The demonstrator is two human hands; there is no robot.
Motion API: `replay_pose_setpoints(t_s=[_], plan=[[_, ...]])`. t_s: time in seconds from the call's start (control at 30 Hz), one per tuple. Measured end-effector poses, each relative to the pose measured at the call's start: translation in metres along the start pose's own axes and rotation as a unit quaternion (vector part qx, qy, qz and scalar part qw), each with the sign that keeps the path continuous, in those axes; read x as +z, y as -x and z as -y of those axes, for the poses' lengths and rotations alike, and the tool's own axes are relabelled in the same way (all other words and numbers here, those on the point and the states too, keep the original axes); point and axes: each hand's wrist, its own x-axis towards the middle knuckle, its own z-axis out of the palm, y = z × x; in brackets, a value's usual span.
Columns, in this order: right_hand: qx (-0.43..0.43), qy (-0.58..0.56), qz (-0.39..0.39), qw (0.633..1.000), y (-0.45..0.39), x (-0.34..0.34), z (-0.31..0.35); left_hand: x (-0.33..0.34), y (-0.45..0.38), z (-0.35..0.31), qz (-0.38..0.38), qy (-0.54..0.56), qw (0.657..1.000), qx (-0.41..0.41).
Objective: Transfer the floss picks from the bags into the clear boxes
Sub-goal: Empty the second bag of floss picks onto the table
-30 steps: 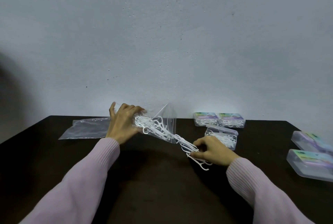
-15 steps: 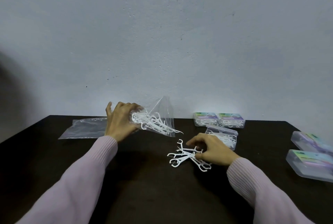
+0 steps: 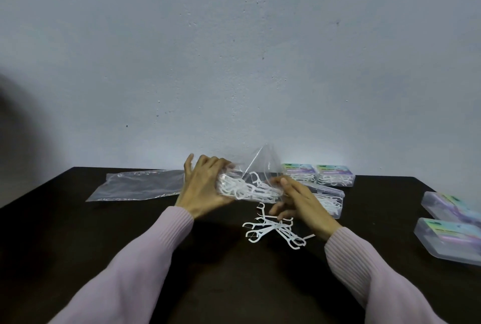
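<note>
Gripping the bag (image 3: 250, 177) of floss picks, her left hand (image 3: 205, 188) lifts it; right hand (image 3: 299, 201) pinches its mouth above loose picks (image 3: 273, 230).

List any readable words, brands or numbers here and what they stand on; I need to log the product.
No text can be read.
Two closed boxes by the wall: dark print on coloured labels, too blurred.
Two boxes at right: dark label marks, too blurred.
Bags, floss picks, table: no print visible.
</note>
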Motion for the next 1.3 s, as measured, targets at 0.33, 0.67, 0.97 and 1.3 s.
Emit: replay_pose_setpoints(t_s=[0.33,0.67,0.97,1.3], plan=[[0.016,0.156,0.025,0.987,-0.004,-0.011,-0.003,0.004,-0.002,-0.008,-0.055,-0.157,0.978,0.126],[0.066,0.272,0.083,0.956,-0.003,-0.01,-0.004,0.002,-0.008,-0.019,-0.096,-0.187,0.964,0.163],[0.052,0.332,0.111,0.935,0.0,-0.009,0.003,-0.004,-0.011,-0.023,-0.11,-0.174,0.965,0.163],[0.05,0.299,0.144,0.942,0.002,-0.009,0.007,0.0,-0.011,-0.018,-0.101,-0.18,0.967,0.15]])
